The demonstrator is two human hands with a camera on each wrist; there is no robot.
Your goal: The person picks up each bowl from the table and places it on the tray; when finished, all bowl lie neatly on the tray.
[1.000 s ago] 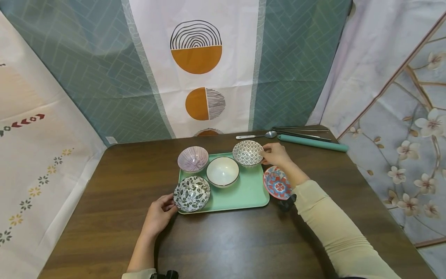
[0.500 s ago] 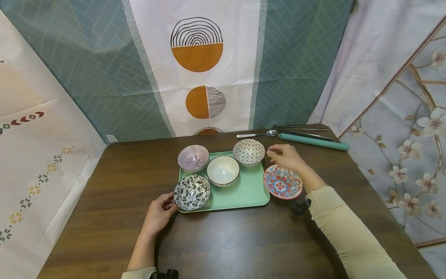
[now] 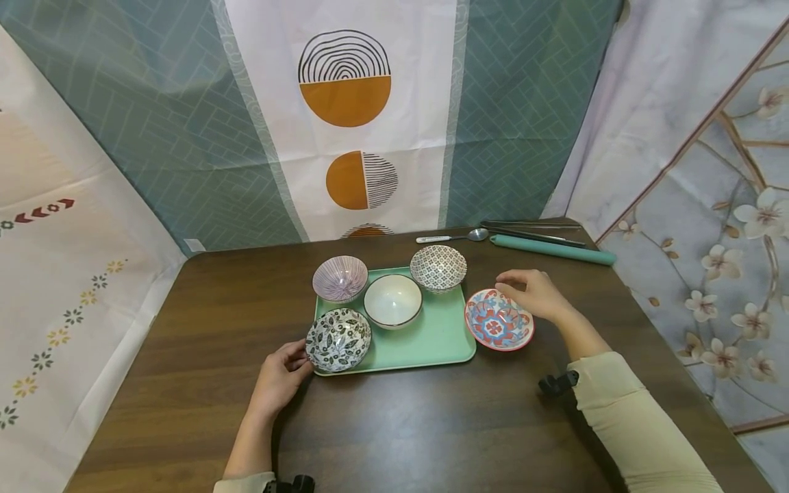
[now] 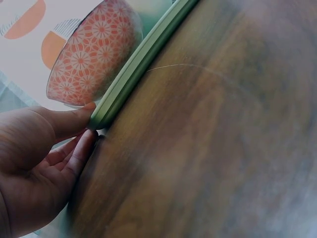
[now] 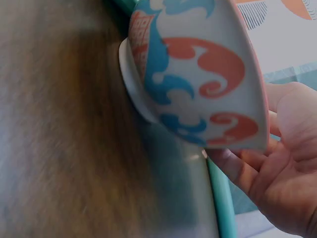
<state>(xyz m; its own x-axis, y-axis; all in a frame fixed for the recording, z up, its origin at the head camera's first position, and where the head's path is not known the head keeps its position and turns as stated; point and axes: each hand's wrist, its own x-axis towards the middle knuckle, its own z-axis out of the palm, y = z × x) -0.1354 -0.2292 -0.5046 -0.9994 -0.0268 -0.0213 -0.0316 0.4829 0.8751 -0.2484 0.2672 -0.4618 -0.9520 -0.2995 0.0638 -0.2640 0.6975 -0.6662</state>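
Observation:
My left hand point(image 3: 280, 378) pinches the near-left corner of a green tray point(image 3: 440, 346); the left wrist view shows the thumb on top of its rim and fingers beneath. Just inside that corner stands a leaf-patterned bowl point(image 3: 338, 340) with a red flowered outside point(image 4: 89, 57). On the tray are also a purple-striped bowl point(image 3: 340, 279), a plain white bowl point(image 3: 393, 301) and a lattice-patterned bowl point(image 3: 438, 268). At the tray's right edge is a red-and-blue bowl point(image 3: 498, 320). My right hand point(image 3: 535, 291) holds its far-right rim, thumb inside, fingers outside point(image 5: 237, 166).
Behind the bowls, along the table's back edge, lie a spoon point(image 3: 453, 237), dark chopstick-like sticks point(image 3: 536, 235) and a long teal stick point(image 3: 555, 250). Fabric hangs point(image 3: 524, 116) behind the table and on both sides.
My right hand has let go of the lattice-patterned bowl and moved right and toward me to the red-and-blue bowl's rim. My left hand stays at the tray corner.

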